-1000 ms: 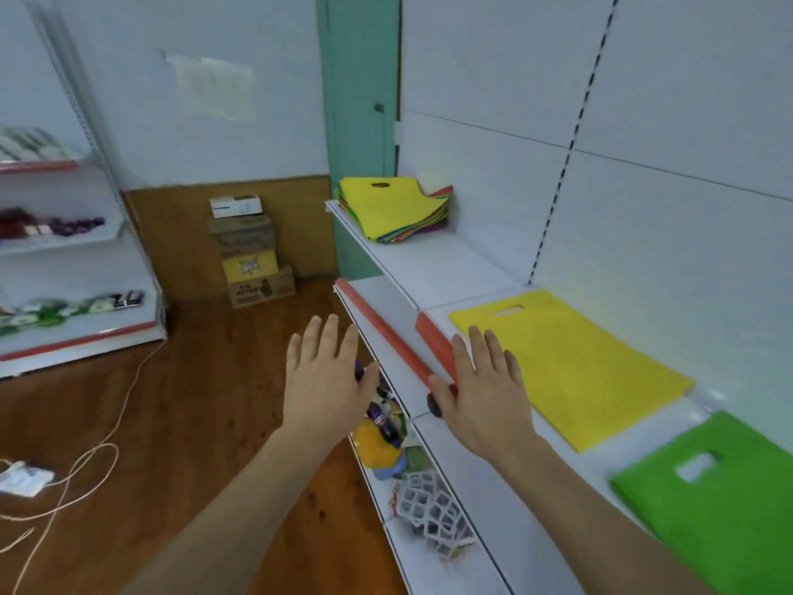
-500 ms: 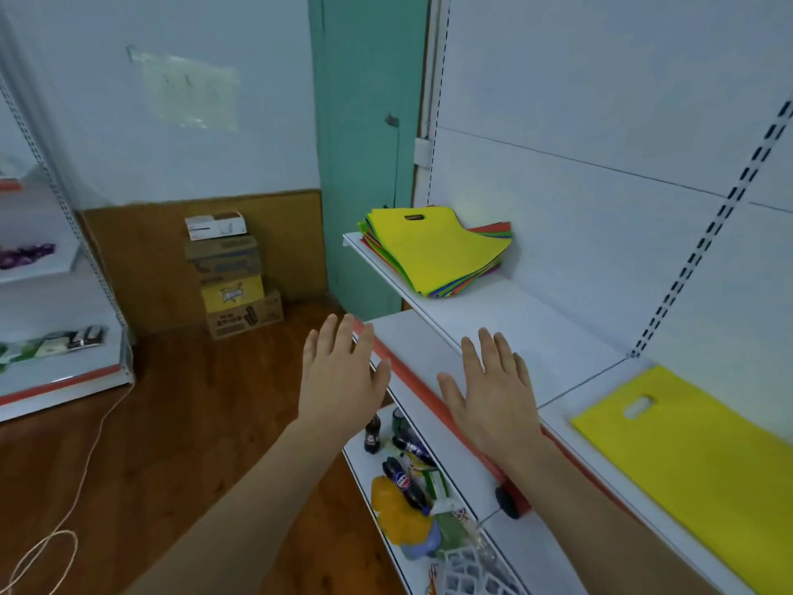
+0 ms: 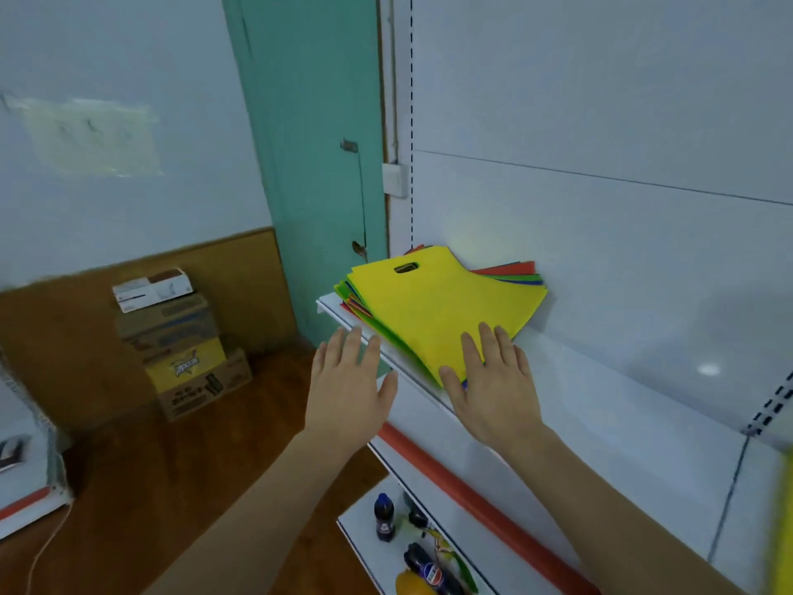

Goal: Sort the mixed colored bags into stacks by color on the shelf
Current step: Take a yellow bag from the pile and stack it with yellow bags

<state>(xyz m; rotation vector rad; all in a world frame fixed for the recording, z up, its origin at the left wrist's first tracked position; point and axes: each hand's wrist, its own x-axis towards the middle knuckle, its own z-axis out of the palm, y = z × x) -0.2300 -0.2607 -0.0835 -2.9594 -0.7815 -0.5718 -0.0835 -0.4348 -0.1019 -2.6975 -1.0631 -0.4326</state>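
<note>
A stack of bags [image 3: 442, 311] lies on the shelf [image 3: 600, 405] at frame centre, against the back panel. The right hand [image 3: 493, 384] overlaps its near corner; the left hand [image 3: 349, 388] is just left, before the shelf edge. Cardboard boxes [image 3: 180, 341] stand stacked at left; bottles [image 3: 412, 547] sit on a lower shelf at bottom centre.

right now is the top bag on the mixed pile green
No, the top bag on the mixed pile is yellow, with green, red and blue edges showing beneath it.
</note>
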